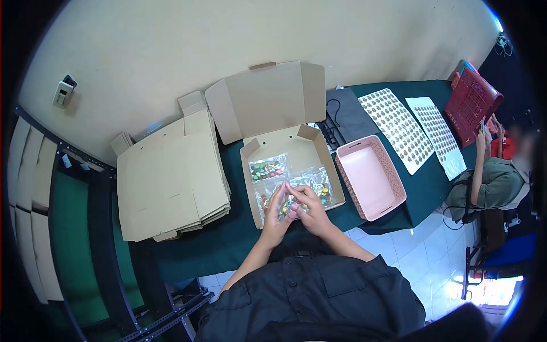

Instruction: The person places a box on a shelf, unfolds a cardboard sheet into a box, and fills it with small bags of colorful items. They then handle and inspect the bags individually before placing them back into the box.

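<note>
An open cardboard box (267, 143) with its lid raised stands in front of me. Clear bags of colourful round pieces (268, 169) lie inside it. Over the near part of the box, my left hand (277, 212) and my right hand (307, 210) are close together, their fingers closed on a clear plastic bag (289, 200). Part of that bag is hidden behind the fingers. More bagged pieces (324, 191) show in the box to the right of my right hand.
Flattened cardboard boxes (165, 176) are stacked at left. An empty pink basket (372, 179) stands right of the box. Two sticker sheets (397, 130) (436, 137) lie beyond it. Another person (494, 179) sits at far right beside a dark red basket (472, 105).
</note>
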`<state>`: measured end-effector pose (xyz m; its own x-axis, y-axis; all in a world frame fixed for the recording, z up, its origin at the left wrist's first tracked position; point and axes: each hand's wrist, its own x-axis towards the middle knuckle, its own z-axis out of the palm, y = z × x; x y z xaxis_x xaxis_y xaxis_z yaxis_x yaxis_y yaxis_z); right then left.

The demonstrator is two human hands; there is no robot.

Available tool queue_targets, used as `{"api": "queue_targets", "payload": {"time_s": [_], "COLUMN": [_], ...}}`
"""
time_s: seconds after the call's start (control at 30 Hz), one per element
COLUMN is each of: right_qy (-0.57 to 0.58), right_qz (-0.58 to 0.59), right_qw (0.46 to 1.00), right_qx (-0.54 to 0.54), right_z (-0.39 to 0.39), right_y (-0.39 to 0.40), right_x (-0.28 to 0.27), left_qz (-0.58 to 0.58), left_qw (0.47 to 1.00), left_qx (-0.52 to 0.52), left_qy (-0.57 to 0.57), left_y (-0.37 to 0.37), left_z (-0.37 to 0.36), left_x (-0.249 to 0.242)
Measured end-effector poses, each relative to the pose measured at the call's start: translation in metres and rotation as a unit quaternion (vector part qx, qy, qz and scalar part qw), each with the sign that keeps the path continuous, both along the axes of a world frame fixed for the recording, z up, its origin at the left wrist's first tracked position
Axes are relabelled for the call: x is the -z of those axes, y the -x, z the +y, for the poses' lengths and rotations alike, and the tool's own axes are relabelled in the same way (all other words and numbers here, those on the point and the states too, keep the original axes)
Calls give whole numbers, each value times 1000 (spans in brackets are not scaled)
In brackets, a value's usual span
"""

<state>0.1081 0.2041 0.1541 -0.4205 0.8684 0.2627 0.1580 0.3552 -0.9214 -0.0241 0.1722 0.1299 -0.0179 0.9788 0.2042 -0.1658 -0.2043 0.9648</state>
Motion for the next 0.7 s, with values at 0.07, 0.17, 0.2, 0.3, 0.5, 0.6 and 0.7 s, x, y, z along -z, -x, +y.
{"api": "queue_targets", "payload": {"time_s": [0.07, 0.17, 0.2, 0.3, 0.5, 0.6, 0.7], "right_qy": [38, 56, 39, 95, 296, 299, 318], "right_qz": [-1, 41, 43, 84, 111, 94, 108], "right_qw": [997, 981, 989, 990, 949, 949, 941], "right_qx": [74, 179, 134, 53, -10, -39, -31], "right_z": [-2, 4, 9, 12, 12, 13, 15], "right_y": [3, 8, 4, 0, -5, -12, -18], "right_x": [6, 11, 17, 29, 26, 27, 31], "left_qz": [26, -4, -62, 118, 25, 1, 63], "left_qw": [1000, 997, 992, 988, 987, 983, 978], "left_qx": [4, -9, -23, -35, 0, 97, 134], "left_qy": [14, 70, 112, 99, 158, 153, 144], "left_y": [5, 5, 4, 15, 26, 39, 45], "left_z": [-2, -5, -5, -7, -6, -10, -14], "left_x": [2, 0, -1, -7, 12, 6, 1]}}
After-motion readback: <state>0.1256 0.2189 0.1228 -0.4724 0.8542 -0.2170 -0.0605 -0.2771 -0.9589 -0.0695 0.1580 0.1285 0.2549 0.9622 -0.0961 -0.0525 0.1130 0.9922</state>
